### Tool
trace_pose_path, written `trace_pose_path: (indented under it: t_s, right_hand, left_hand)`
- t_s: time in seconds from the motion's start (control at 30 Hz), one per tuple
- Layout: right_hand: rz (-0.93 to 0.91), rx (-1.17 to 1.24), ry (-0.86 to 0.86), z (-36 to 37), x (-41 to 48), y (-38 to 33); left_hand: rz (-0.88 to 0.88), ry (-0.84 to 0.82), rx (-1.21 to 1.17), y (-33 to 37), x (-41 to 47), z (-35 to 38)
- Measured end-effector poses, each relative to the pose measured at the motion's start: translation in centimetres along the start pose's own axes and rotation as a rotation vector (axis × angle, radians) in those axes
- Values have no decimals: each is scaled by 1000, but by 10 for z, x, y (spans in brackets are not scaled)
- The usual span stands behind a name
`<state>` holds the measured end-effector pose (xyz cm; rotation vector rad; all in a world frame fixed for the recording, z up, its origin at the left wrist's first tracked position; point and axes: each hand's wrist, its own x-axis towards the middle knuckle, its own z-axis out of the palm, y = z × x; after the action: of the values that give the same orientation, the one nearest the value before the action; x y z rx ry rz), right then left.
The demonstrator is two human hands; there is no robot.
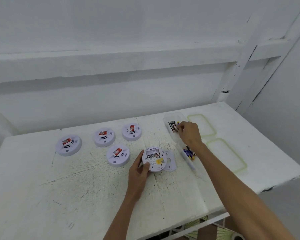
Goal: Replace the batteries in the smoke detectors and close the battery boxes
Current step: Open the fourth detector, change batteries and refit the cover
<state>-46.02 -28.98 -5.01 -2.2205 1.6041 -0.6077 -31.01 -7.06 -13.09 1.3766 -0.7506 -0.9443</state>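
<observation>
On the white table (93, 187), left hand (139, 172) grips the upturned round white smoke detector (154, 159), battery box open. Right hand (189, 134), fingers (180, 128) curled, is at the batteries (173, 127) in a clear plastic tub (170, 116), grasp unclear. Four more detectors (118, 157) seem untouched, so it's early.

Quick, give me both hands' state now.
Left hand: grips the opened smoke detector.
Right hand: fingers curled among batteries in the clear box; grip cannot be told.
</observation>
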Motion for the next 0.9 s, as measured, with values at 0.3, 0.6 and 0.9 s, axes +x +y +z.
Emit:
trace_pose_path:
  t_s: [0.3, 0.6, 0.9]
  right_hand:
    - [55, -162, -175, 26, 40, 15]
    - [38, -286, -259, 38, 66, 13]
    - [-44, -281, -271, 45, 68, 18]
  left_hand:
    - [2, 6, -5, -4, 2, 1]
    - [-3, 15, -25, -6, 3, 2]
    - [-8, 21, -33, -3, 3, 2]
